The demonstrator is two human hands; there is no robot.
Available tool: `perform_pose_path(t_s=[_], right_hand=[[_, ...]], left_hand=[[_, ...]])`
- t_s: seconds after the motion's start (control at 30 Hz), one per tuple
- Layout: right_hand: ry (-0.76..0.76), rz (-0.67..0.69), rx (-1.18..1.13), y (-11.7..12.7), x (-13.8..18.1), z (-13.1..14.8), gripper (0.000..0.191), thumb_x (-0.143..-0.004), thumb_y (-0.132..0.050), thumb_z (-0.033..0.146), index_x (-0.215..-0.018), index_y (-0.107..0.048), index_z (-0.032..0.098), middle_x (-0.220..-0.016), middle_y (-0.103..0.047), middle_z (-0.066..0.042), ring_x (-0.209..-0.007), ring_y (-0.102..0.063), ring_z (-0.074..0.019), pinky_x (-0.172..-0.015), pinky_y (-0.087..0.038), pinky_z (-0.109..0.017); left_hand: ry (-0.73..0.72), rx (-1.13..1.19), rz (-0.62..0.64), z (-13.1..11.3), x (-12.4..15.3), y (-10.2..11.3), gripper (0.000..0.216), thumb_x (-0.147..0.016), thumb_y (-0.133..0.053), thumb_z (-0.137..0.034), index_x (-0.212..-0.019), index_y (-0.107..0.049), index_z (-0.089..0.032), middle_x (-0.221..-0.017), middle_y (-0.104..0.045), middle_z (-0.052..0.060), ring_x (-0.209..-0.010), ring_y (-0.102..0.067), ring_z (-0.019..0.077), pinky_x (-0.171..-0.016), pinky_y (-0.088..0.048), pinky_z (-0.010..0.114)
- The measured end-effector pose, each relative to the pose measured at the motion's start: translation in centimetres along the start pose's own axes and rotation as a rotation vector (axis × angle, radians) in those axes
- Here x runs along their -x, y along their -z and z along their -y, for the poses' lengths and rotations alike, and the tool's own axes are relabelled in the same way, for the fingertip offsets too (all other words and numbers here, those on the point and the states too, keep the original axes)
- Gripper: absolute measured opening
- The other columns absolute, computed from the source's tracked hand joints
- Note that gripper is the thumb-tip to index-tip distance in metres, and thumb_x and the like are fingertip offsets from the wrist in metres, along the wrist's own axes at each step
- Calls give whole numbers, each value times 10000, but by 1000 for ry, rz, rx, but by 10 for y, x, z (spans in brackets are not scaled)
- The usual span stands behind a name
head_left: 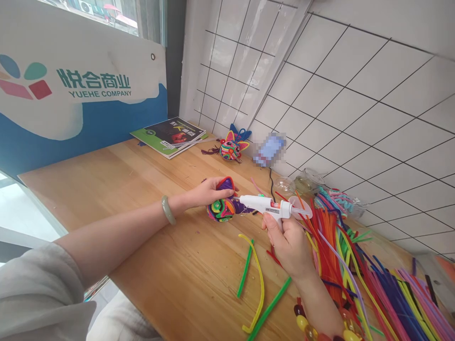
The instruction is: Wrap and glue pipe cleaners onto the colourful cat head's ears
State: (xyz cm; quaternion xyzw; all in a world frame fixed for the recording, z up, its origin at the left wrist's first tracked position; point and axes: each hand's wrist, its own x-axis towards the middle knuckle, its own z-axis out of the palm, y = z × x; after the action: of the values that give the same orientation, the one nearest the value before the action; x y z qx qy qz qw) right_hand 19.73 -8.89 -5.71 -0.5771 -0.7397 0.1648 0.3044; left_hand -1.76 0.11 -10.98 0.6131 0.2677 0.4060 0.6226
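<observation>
My left hand [210, 190] is closed on a colourful pipe-cleaner ornament [219, 210], round and multicoloured with a purple, orange-edged ear shape on top. In my right hand [286, 237] is a white hot glue gun [261, 203], a clear glue stick poking out of its back. The gun's nozzle points left and meets the ornament by my left thumb; whether glue is coming out is too small to tell. Green pipe cleaners [245, 269] and a curved yellow pipe cleaner [262, 279] lie on the wooden table [170, 265] below my hands.
Many loose pipe cleaners [330, 251] spread over the table's right side. Along the tiled wall stand a similar finished-looking ornament [230, 148], a blurred phone [269, 149] and clear plastic cups [284, 184]. Booklets [170, 136] lie at the far left, before a printed board [106, 123].
</observation>
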Motion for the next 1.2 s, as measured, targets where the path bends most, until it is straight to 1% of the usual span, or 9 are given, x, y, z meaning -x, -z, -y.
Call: perform_pose_path(t_s=[0.13, 0.27, 0.4, 0.53, 0.77, 0.93, 1.1, 1.2], right_hand=[[-6, 0, 15, 0, 0, 2, 346, -868, -379, 440, -956, -563, 160, -495, -475, 21, -426, -460, -134, -395, -337, -231], [8, -8, 37, 1, -1, 4, 340, -866, -380, 443, -943, -567, 170, -508, -485, 14, -445, -472, -144, -410, -345, -240], [22, -32, 48, 1, -1, 5, 344, -863, -381, 449, -940, -570, 172, -540, -512, 0, -492, -509, -160, -443, -370, -248], [16, -28, 41, 0, -1, 3, 352, -865, -373, 451, -951, -567, 169, -559, -534, -10, -530, -534, -174, -473, -390, -258], [42, -38, 78, 0, -2, 4, 334, -866, -370, 445, -871, -567, 175, -630, -563, -32, -593, -535, -181, -571, -400, -282], [9, -37, 73, -1, -2, 3, 322, -866, -375, 441, -873, -559, 177, -640, -572, -32, -599, -541, -185, -561, -393, -279], [43, -35, 86, 0, -2, 2, 308, -868, -377, 425, -849, -561, 179, -670, -577, -37, -618, -539, -178, -589, -394, -276], [43, -48, 87, 0, -2, 2, 313, -869, -372, 424, -842, -561, 175, -666, -574, -37, -610, -532, -174, -575, -390, -271]], left_hand=[[-12, -49, -5, -1, 1, 0, 351, -771, -587, -382, -988, -587, -105, -931, -659, 101, -791, -621, 161, -717, -507, 273], [6, -27, -5, -1, 1, 0, 358, -770, -589, -382, -998, -583, -107, -946, -658, 113, -798, -626, 171, -707, -511, 278], [3, -13, 3, -1, 0, 0, 359, -766, -592, -385, -996, -583, -110, -944, -660, 108, -804, -626, 171, -718, -511, 278], [-11, -15, 10, -1, 0, 0, 351, -768, -589, -384, -988, -584, -110, -934, -664, 96, -805, -626, 166, -734, -508, 275], [-3, 8, 15, -1, 0, 0, 364, -760, -599, -391, -992, -590, -110, -937, -670, 102, -794, -633, 172, -728, -511, 287], [-11, -14, 13, -1, 0, 0, 354, -774, -588, -375, -1003, -589, -105, -936, -664, 102, -800, -626, 165, -729, -508, 276], [-5, -3, 21, -1, 0, 0, 355, -779, -584, -373, -1012, -584, -105, -934, -666, 107, -794, -631, 170, -729, -512, 283], [-10, -18, 16, 0, -1, 1, 352, -782, -580, -372, -1011, -586, -105, -942, -664, 108, -803, -629, 169, -736, -510, 283]])
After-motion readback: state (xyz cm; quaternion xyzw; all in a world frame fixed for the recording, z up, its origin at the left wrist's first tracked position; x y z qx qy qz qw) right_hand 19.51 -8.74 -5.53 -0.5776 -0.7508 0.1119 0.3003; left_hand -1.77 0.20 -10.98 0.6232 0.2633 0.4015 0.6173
